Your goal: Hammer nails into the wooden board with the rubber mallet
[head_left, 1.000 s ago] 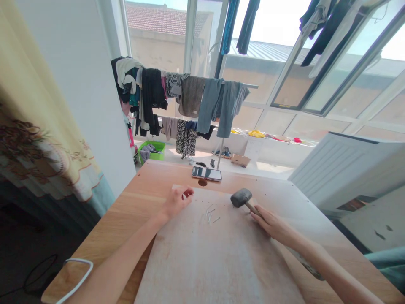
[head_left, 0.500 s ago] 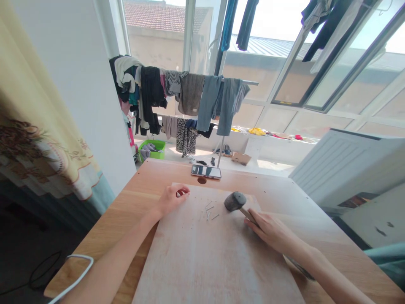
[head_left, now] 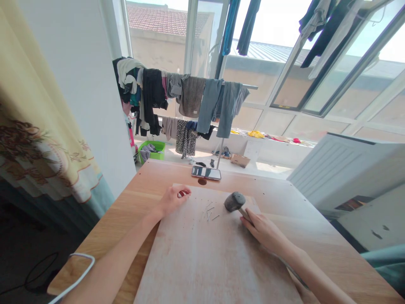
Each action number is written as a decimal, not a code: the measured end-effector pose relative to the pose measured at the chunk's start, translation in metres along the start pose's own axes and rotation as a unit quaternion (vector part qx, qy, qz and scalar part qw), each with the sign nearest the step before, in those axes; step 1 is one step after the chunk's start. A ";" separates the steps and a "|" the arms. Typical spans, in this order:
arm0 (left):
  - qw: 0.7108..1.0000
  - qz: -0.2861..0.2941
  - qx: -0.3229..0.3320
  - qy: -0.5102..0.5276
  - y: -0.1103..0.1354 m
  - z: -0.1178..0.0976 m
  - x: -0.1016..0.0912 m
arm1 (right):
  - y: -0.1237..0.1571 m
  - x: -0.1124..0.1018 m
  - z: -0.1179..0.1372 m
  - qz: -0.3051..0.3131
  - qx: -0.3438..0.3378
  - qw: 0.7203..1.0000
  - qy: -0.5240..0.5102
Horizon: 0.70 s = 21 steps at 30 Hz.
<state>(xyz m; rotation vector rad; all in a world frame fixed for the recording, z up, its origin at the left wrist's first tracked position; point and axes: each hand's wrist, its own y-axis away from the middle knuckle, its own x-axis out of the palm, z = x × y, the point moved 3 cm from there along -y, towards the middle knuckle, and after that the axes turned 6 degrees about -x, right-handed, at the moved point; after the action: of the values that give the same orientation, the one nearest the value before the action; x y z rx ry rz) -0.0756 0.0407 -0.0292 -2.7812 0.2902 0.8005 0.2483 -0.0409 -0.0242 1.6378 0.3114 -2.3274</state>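
A pale wooden board (head_left: 215,257) lies on a wooden table (head_left: 133,202). My right hand (head_left: 264,230) is closed round the wooden handle of a mallet with a black rubber head (head_left: 234,201), which rests on the board's far part. Several small nails (head_left: 209,213) lie loose on the board just left of the mallet head. My left hand (head_left: 173,198) rests at the board's far left corner, fingers curled in a loose pinch; whether anything is between them is too small to make out.
A phone (head_left: 206,172) lies flat at the table's far edge, by a round hole (head_left: 202,182). A white cable (head_left: 77,276) loops over the near left corner. Beyond stand a laundry rack (head_left: 190,97), a green basin (head_left: 152,150) and open windows. A white panel (head_left: 344,169) stands right.
The mallet head has moved left and a little nearer the nails, with my right hand following. My left hand has stayed at the board's corner.
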 end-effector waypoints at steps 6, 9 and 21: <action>0.999 0.015 0.039 0.008 -0.017 -0.028 0.028 | 0.002 0.006 -0.002 -0.028 0.038 0.999 -0.020; 0.991 0.085 0.100 0.023 -0.034 -0.053 0.064 | 0.002 0.003 -0.005 -0.039 0.067 0.996 -0.045; 0.980 0.158 0.101 0.069 -0.069 -0.073 0.167 | 0.017 -0.010 -0.039 -0.064 0.221 0.970 -0.079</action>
<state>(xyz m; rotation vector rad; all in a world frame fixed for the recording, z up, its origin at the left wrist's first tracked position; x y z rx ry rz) 0.1167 0.0659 -0.0479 -2.6339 0.8087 0.6024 0.2916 -0.0425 -0.0283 1.6374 -0.1547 -2.7562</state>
